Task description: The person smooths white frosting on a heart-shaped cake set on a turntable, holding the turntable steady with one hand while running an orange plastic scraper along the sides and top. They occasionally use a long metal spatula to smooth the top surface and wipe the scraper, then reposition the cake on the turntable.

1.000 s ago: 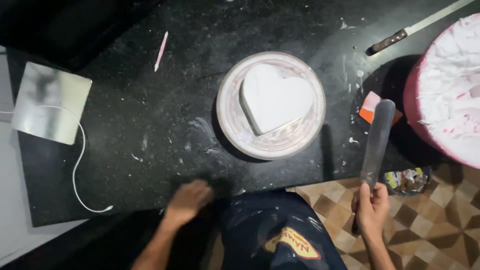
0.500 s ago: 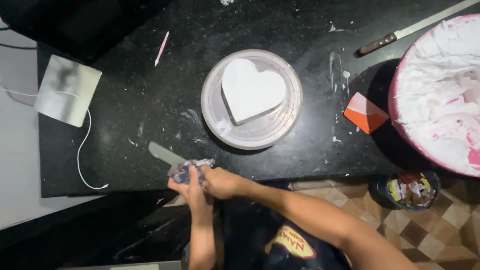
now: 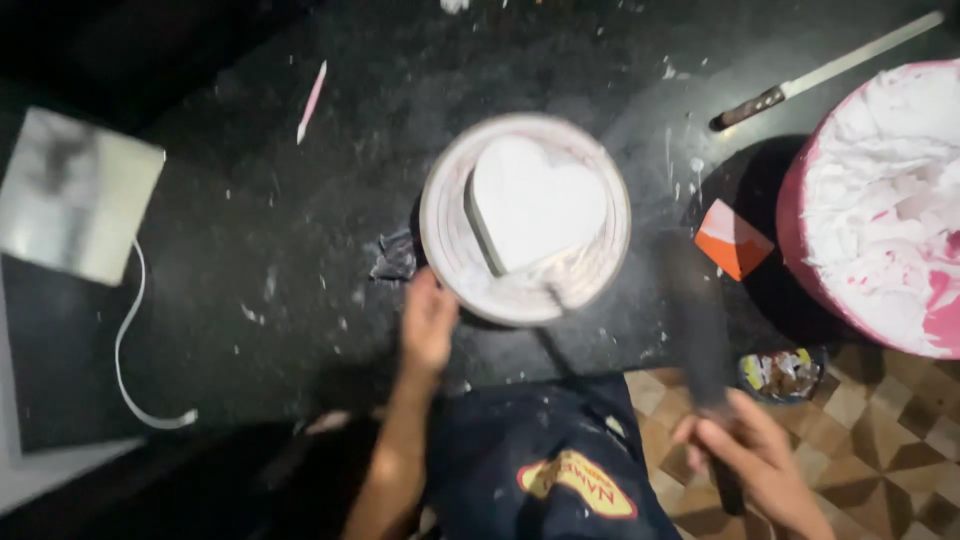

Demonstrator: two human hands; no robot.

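While the frame is smeared by motion, the layout reads well enough. Nearest, the right hand is curled shut around the handle of a long spatula, blade pointing away across the counter edge toward the cake; the blade is a dark blur, so its exact tilt cannot be told. Left hand lies flat, fingers together, touching the rim of the turntable at its near-left side. On the turntable sits the heart cake, white-iced, off centre toward the right. Risks, as a judgement: the blade comes in fast and low, so it could gouge the iced side or nick the heart's point; a push on the rim with the cake off centre could swing it unevenly against the blade. A crumpled rag just beside the rim could catch under the turning plate. Right of the blade, an orange scraper lies near enough to be knocked. Further right, the pink bowl of cream overhangs the counter edge and an elbow could tip it. Far back, a knife lies well apart.
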